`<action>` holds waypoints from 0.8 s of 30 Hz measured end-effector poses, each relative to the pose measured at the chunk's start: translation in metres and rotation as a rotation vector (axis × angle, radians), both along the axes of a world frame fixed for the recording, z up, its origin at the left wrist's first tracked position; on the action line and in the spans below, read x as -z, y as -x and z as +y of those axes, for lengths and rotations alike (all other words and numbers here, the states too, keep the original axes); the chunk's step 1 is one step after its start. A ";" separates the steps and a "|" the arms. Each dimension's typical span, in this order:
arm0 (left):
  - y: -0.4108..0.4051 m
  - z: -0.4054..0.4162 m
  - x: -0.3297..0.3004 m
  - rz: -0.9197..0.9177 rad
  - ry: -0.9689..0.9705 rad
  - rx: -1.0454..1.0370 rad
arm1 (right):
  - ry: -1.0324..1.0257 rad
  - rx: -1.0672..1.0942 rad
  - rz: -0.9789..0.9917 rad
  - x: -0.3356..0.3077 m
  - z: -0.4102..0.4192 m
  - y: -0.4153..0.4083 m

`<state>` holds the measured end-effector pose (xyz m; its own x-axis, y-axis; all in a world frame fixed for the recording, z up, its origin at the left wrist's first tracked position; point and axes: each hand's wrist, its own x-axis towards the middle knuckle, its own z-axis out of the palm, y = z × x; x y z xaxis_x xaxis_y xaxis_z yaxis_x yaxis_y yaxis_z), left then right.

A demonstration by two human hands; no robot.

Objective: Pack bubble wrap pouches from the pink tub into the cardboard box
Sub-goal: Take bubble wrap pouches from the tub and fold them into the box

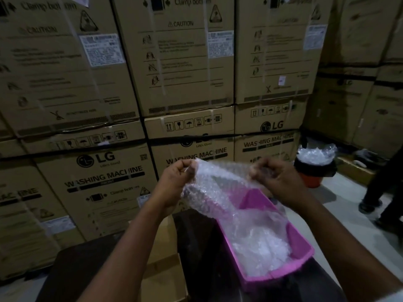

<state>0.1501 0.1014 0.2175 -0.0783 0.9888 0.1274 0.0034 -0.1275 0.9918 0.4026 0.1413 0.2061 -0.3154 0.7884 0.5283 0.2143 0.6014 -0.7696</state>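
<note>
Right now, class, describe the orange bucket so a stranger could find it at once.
Start at the wall of washing machine cartons and go to its right end. On the floor there stands the orange bucket, the only container with a black liner, heaped with bubble wrap.

- Open brown cardboard box (165, 277): cut off by bottom edge, left forearm crosses it; inside too dark to read.
- Pink plastic tub (305, 249): far end hidden behind the clear bubble wrap pouch (220, 192).
- Left hand (176, 177), right hand (274, 177): fingertips motion-blurred, partly buried in the wrap.
- White shipping labels (102, 49) on the stacked LG washing machine cartons (104, 171): print too blurred to read.
- Person in dark trousers (383, 192): cut off by right edge, legs only.
- Orange bucket (311, 179): mostly covered by a black liner.
</note>
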 end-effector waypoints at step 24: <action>-0.021 0.002 -0.031 0.216 -0.150 0.110 | 0.739 -0.518 0.358 -0.025 0.021 -0.039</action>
<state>0.1714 0.1030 0.2483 0.0735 0.9587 0.2749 0.1910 -0.2841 0.9396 0.4414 0.1620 0.2308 -0.6335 0.7687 0.0875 -0.2612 -0.1060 -0.9595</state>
